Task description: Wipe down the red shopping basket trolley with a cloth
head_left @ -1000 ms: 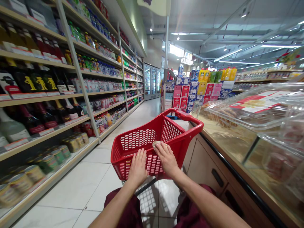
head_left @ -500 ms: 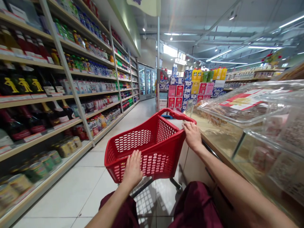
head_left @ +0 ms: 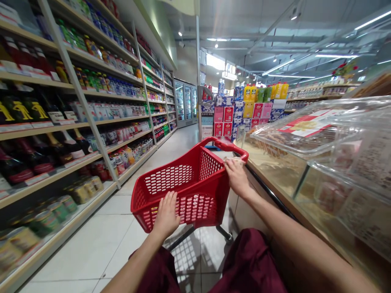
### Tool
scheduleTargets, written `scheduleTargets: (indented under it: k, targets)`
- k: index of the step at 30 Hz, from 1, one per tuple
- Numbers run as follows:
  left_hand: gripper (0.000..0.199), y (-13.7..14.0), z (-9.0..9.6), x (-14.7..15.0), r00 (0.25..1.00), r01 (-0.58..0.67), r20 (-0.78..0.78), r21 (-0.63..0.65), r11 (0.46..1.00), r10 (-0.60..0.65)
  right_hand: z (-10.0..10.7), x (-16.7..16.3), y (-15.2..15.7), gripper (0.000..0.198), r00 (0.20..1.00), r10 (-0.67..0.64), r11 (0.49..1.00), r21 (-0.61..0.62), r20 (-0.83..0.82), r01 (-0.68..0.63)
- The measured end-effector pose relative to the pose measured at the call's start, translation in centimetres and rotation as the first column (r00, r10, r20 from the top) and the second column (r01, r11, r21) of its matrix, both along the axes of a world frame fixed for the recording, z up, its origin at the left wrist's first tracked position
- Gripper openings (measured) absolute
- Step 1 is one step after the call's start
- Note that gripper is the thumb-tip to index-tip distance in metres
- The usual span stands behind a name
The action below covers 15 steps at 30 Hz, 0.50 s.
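A red plastic shopping cart [head_left: 195, 209] with slotted basket walls stands side-on in front of me. My left hand [head_left: 167, 212] holds its near rim, fingers laid over the top edge. At the handle end on the right, my right hand [head_left: 238, 175] presses a crumpled pale wipe [head_left: 225, 160] against the cart's top edge. The wipe lies mostly under my fingers, and I cannot tell whether it is tissue or cloth. Just beyond that hand runs the red handle [head_left: 224, 144].
Drink shelves [head_left: 104, 152] line the left side. On the right, close to my arm, a counter [head_left: 262, 183] carries clear plastic food boxes [head_left: 330, 134]. Stacked drink cartons [head_left: 227, 114] stand ahead, with glass-door fridges [head_left: 185, 101] farther back. Tiled floor [head_left: 82, 244] lies beneath.
My right hand has slid left along the cart's top edge with the wipe, away from the handle's right corner. My left hand keeps its place on the rim. The view has shifted slightly.
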<state>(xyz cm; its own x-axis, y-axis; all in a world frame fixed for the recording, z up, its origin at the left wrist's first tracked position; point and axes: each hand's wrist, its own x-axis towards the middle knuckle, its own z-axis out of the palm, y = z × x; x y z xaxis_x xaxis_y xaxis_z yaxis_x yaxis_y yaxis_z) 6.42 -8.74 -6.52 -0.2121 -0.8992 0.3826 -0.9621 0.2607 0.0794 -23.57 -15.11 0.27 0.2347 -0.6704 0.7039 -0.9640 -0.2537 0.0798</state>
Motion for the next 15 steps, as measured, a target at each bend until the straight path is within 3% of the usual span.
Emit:
scheduleTargets:
  k: [4, 10, 12, 15]
  targets:
    - [0.071, 0.1, 0.1, 0.1, 1.000, 0.004, 0.014, 0.007, 1.000, -0.005, -1.4, 2.0, 0.6, 0.048, 0.977, 0.148, 0.989, 0.028, -0.151, -0.145]
    - [0.074, 0.1, -0.1, 0.0, 1.000, 0.018, -0.011, -0.019, 1.000, -0.018, 1.6, -2.4, -0.1, 0.044, 0.997, -0.062, 0.997, -0.054, -0.037, 0.060]
    - [0.074, 0.1, -0.1, -0.1, 1.000, 0.010, -0.014, -0.010, 1.000, -0.010, 0.5, -0.7, 0.2, 0.043, 0.997, -0.031, 0.999, -0.046, -0.065, 0.028]
    - [0.075, 0.1, 0.1, -0.1, 1.000, 0.004, -0.015, 0.021, 1.000, -0.003, -2.3, 3.4, 0.9, 0.042, 0.978, 0.127, 0.992, 0.003, -0.163, -0.128]
